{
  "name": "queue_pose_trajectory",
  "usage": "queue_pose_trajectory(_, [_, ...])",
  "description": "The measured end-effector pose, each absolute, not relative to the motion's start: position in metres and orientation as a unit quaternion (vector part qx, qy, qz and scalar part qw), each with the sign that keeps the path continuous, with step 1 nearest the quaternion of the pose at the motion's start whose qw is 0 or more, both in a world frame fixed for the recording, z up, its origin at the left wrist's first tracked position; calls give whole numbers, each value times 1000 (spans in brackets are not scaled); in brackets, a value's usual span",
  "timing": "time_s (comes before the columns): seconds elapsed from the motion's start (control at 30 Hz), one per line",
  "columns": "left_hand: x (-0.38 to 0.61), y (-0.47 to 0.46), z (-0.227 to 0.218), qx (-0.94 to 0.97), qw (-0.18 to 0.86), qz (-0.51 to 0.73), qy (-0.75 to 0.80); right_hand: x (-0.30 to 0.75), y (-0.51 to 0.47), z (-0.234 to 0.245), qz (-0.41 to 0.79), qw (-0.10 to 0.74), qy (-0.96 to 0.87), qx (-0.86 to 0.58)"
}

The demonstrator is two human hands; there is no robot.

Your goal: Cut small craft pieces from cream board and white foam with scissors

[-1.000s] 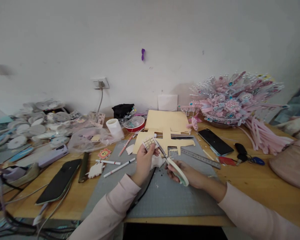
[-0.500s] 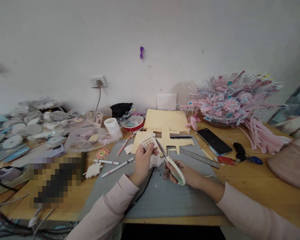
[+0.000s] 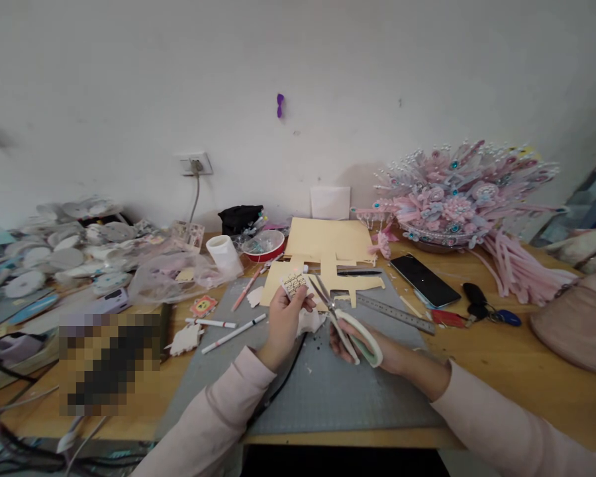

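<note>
Between the thumb and fingers of my left hand (image 3: 285,324) is a small piece of white paper with a dark line pattern (image 3: 294,283). My right hand (image 3: 360,341) is closed around the handles of a pair of scissors (image 3: 365,331) with pale loops. The blades are spread apart, and their tips point at the right edge of the patterned paper; I cannot tell whether they touch it. Beneath both hands lies a grey cutting mat (image 3: 338,397). Cut yellow card (image 3: 328,238) rests on the mat's far side.
A steel ruler (image 3: 397,315), a phone (image 3: 424,281) and keys (image 3: 477,305) lie to the right. A pink beaded headdress (image 3: 451,205) stands behind them. Markers (image 3: 234,333), a paper roll (image 3: 224,256), a red-rimmed bowl (image 3: 264,246) and piled white discs (image 3: 69,252) are leftward.
The scissors have opened, with blades and handles now wider apart. My right hand has shifted slightly rightward, while my left hand keeps its place with the patterned paper.
</note>
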State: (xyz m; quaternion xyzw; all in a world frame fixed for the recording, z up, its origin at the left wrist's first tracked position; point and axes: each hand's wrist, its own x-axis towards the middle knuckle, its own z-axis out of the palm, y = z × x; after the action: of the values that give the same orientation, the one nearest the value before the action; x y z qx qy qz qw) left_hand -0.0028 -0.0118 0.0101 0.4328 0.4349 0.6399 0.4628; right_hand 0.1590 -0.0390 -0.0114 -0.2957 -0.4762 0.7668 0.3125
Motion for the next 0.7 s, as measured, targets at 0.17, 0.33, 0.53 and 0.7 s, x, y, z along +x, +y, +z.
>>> queue_pose_trajectory(0.17, [-4,-10,9,435,460,643,431,159,-36,-19,748,304,-514,-290])
queue_pose_trajectory(0.33, [-4,-11,8,441,453,646,428,158,-35,-18,748,303,-514,-292])
queue_pose_trajectory(0.53, [-3,-13,11,449,443,644,432,156,-37,-16,743,300,-515,-305])
queue_pose_trajectory(0.7, [-2,-14,13,449,443,647,428,155,-36,-17,730,302,-527,-312])
